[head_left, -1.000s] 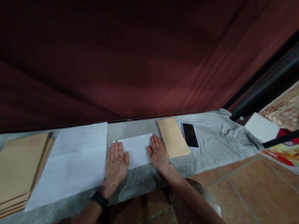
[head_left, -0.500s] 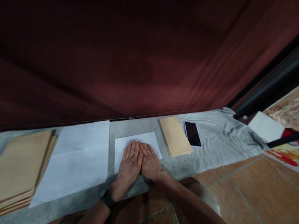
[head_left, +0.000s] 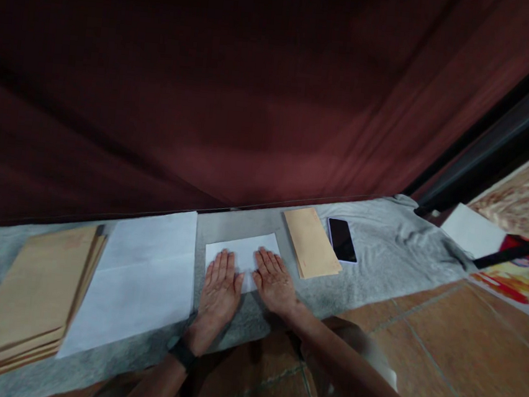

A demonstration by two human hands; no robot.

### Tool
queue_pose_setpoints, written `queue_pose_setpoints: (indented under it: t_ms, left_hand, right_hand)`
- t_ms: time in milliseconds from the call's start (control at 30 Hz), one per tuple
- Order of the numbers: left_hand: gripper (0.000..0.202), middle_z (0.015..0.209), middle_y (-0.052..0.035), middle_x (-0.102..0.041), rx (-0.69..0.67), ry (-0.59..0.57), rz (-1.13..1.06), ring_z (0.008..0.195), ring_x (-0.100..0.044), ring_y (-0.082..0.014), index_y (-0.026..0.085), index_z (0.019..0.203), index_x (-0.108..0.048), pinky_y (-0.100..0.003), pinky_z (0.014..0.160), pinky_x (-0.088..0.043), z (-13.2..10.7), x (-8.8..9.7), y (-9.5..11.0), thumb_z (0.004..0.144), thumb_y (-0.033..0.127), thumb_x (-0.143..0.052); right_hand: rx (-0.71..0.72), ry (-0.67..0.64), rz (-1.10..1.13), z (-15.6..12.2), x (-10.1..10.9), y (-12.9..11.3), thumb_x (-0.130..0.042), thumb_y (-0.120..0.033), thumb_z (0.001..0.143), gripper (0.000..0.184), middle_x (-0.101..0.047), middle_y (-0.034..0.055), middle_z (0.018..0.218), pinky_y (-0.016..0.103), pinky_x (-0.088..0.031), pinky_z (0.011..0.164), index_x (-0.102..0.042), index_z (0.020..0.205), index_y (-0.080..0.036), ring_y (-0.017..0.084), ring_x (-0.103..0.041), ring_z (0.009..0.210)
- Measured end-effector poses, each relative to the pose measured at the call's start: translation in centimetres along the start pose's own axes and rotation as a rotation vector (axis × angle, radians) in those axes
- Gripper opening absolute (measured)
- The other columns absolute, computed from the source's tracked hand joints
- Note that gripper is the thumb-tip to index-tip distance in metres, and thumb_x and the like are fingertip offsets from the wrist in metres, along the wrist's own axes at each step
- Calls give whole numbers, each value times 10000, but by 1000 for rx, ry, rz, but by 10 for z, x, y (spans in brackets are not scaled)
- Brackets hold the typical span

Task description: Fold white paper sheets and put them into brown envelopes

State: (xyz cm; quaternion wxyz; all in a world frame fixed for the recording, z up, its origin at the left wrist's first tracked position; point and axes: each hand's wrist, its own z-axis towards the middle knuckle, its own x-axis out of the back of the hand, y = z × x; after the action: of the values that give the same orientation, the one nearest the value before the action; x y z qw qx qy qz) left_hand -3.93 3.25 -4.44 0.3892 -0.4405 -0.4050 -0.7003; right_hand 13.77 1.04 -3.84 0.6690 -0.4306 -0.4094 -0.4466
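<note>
A small white sheet of paper (head_left: 247, 253), which looks folded, lies flat on the grey cloth (head_left: 283, 300). My left hand (head_left: 221, 288) rests flat on its left part, fingers stretched out and pointing away from me. On the right part of the paper lies my right hand (head_left: 275, 282), also flat with its fingers extended. Bare paper shows between the two hands. Neither hand grips anything. To the right of my right hand sit brown envelopes (head_left: 311, 242). Larger white sheets (head_left: 139, 280) with a crease across them lie left of my left hand.
At the far left is a stack of large brown envelopes (head_left: 30, 294). A phone (head_left: 342, 240) lies beyond the small envelopes. A dark red curtain (head_left: 254, 110) hangs along the back edge. Brown floor tiles (head_left: 442, 340) show in front, with a colourful printed box (head_left: 518, 279) at right.
My hands were side by side and touching at the paper's middle. They have slid apart, left hand to the left and right hand to the right, still flat.
</note>
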Motion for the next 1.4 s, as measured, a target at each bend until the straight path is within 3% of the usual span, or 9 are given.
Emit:
queue_pose_setpoints:
  t_ms: [433, 533, 767, 900, 1167, 1400]
  left_hand:
    - [644, 1580, -297, -350, 58, 79, 7, 1525, -248, -362, -56, 1498, -355, -576, 1215, -279, -11, 4, -15, 1006, 356, -291]
    - [634, 1581, -276, -365, 76, 101, 19, 1525, -253, -348, -34, 1512, -345, -564, 1225, -271, -10, 10, -14, 1006, 343, -287]
    - [590, 1630, -168, -331, -137, 40, -42, 1537, -238, -248, 50, 1560, -286, -482, 1248, -281, 20, 0, 14, 1019, 283, -251]
    - [575, 1602, -161, -384, -110, 24, -37, 1528, -266, -251, 43, 1530, -362, -480, 1251, -277, 37, -13, 21, 1020, 274, -234]
    - [589, 1601, -203, -356, -67, 4, -4, 1529, -258, -290, 3, 1509, -390, -511, 1249, -245, 43, -13, 6, 1006, 283, -265]
    - [607, 1587, -233, -372, 41, 52, 7, 1525, -269, -308, -7, 1504, -393, -521, 1245, -239, 35, -8, -9, 998, 312, -290]
  right_hand:
    - [-110, 35, -47, -10, 5, 18, -427, -289, 1031, 535, -419, 144, 1573, 438, -312, 1214, -429, 1517, -65, 262, -379, 1471]
    - [-145, 27, -32, -7, 10, 18, -387, -286, 1040, 525, -425, 142, 1572, 437, -313, 1214, -439, 1512, -62, 267, -387, 1466]
    - [-82, -47, 98, 27, 18, 4, -349, -273, 1040, 522, -400, 119, 1592, 438, -305, 1223, -434, 1520, -83, 248, -351, 1487]
    - [-78, -84, 139, 42, 14, 1, -357, -227, 1028, 504, -438, 127, 1569, 421, -325, 1212, -466, 1498, -82, 234, -380, 1472]
    - [-90, -73, 37, 45, -2, -1, -422, -320, 1049, 497, -409, 121, 1586, 447, -307, 1209, -465, 1504, -126, 262, -366, 1478]
    - [-189, 2, -52, 37, -2, 13, -408, -349, 1059, 548, -424, 171, 1568, 440, -319, 1194, -418, 1518, -50, 283, -381, 1466]
